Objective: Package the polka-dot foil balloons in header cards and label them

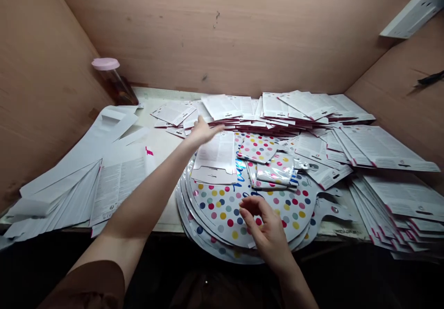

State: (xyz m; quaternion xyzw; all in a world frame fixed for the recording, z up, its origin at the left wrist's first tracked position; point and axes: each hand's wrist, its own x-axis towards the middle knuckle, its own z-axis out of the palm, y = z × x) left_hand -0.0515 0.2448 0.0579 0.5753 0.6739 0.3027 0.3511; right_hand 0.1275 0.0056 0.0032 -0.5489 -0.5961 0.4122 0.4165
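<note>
My left hand (204,132) is stretched out to the back packets, fingers and thumb spread, slightly blurred, gripping nothing I can see. Just below it, a white printed paper sleeve (215,154) with an open flap lies on a stack of round, flat foil balloons (222,212) covered in coloured dots. Over the front of that stack hovers my right hand (265,230), fingers loosely curled and thumb apart, with nothing between them. Folded dotted foil balloons (275,168) rest on the stack beside the sleeve.
Filled white packets (298,104) are piled along the back, with further packet piles (405,193) at the right. Flat white sleeves (72,193) fan out at the left. A pink-lidded clear container (116,82) stands in the back left corner. Wooden panels (215,36) enclose the table.
</note>
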